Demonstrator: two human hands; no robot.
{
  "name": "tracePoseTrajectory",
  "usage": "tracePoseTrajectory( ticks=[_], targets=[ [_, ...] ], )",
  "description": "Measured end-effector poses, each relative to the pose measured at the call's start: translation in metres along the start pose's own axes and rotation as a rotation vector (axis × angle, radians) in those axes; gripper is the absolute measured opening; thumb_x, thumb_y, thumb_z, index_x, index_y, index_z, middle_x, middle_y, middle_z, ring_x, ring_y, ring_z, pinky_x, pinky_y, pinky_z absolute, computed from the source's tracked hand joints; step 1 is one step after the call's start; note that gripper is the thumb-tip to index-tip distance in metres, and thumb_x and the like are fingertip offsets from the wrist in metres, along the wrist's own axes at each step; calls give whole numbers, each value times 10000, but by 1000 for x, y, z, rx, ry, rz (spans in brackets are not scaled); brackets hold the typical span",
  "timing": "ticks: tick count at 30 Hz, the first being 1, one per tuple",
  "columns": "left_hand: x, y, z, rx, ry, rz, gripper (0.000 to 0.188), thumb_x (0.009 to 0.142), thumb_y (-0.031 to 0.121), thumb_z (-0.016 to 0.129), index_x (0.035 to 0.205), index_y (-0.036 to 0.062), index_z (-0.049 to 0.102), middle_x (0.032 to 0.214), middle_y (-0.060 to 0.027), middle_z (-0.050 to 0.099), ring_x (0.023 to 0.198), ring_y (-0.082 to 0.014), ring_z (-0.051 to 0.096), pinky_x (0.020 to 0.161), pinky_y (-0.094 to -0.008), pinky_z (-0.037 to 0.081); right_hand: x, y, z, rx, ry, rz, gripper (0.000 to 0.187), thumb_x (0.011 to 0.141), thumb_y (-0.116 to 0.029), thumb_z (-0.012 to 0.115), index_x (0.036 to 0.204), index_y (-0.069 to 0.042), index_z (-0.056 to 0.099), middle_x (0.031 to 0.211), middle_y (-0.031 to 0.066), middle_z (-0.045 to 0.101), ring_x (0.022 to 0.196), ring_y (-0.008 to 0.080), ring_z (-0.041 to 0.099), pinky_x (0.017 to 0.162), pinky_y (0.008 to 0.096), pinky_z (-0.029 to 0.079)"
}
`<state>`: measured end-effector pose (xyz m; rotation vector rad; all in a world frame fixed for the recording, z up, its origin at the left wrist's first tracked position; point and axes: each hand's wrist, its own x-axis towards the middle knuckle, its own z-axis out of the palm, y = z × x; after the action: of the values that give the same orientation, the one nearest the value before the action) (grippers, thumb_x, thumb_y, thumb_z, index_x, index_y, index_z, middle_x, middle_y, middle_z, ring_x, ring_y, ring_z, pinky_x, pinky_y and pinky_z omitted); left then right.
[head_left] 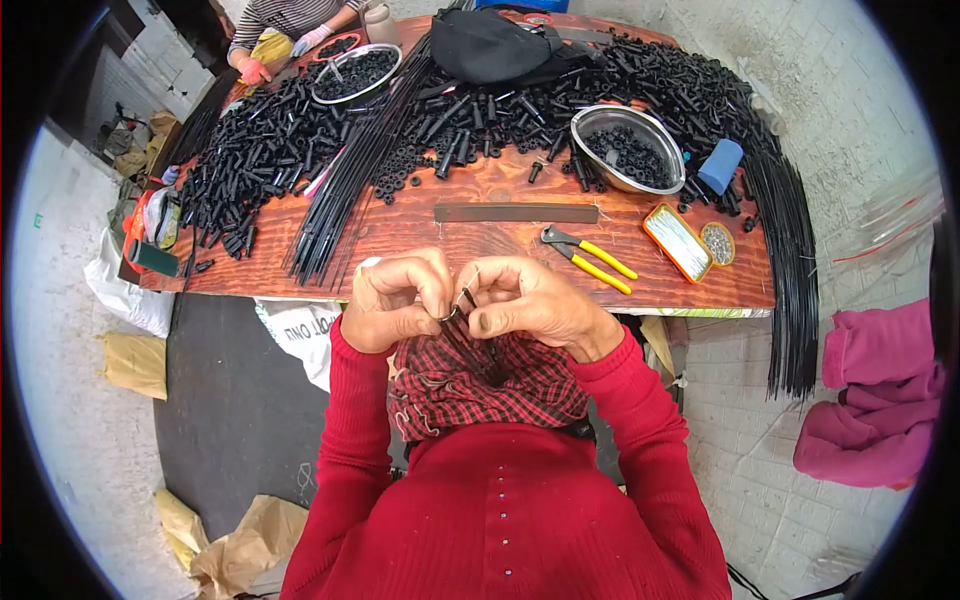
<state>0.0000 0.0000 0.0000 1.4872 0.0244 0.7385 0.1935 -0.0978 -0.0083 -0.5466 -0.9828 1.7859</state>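
Your left hand (392, 300) and your right hand (525, 300) meet just in front of the near edge of the wooden surface (480, 245), above your lap. The fingers of both hands are pressed together on a thin black rod assembly (470, 335), which hangs down from between them over the checked cloth (500, 385). A small metal wire piece sits at the top, between your thumbs. On the surface, the yellow-handled pliers (590, 260) lie just beyond your right hand. Further away stand a steel bowl (628, 150) with black parts and a long bundle of black rods (340, 200). Another person works at the far corner.
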Motion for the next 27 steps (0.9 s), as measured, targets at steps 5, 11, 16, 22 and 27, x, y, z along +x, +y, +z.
tracePoseTrajectory(
  ticks=[5, 11, 16, 22, 27],
  targets=[
    [-3, -4, -2, -67, -64, 8, 205, 794, 129, 827, 811, 46, 641, 836, -64, 593, 788, -161, 565, 715, -304, 445, -1, -4, 1, -232, 50, 30, 219, 820, -114, 813, 922, -66, 625, 857, -43, 571, 782, 45, 524, 708, 214, 428],
    [0, 0, 2, -3, 19, -30, 315, 764, 246, 867, 727, 87, 598, 785, -22, 554, 713, -139, 516, 640, -280, 393, 0, -4, 10, -291, 109, -28, 166, 869, -124, 747, 940, -42, 622, 894, -31, 619, 804, 42, 549, 711, 209, 446],
    [-3, -2, -3, -52, -56, -7, 219, 789, 136, 833, 811, 40, 638, 843, -62, 594, 796, -154, 561, 713, -291, 443, -3, -3, 11, -263, 128, -23, 150, 884, -95, 715, 972, -25, 615, 930, -11, 633, 839, 50, 566, 741, 224, 468],
    [-2, -2, 0, -53, -47, -3, 221, 793, 147, 830, 806, 40, 637, 845, -62, 599, 801, -159, 562, 716, -290, 440, -5, -2, 12, -218, 92, -80, 152, 901, -81, 719, 981, -21, 605, 938, 4, 637, 855, 52, 578, 753, 226, 483],
    [-1, -2, 0, -11, -53, 8, 219, 803, 154, 825, 801, 42, 637, 850, -57, 597, 797, -155, 557, 716, -294, 438, -3, 5, 8, -212, 90, -139, 162, 916, -106, 734, 965, -27, 602, 919, 8, 646, 811, 51, 579, 719, 217, 479]
  ],
)
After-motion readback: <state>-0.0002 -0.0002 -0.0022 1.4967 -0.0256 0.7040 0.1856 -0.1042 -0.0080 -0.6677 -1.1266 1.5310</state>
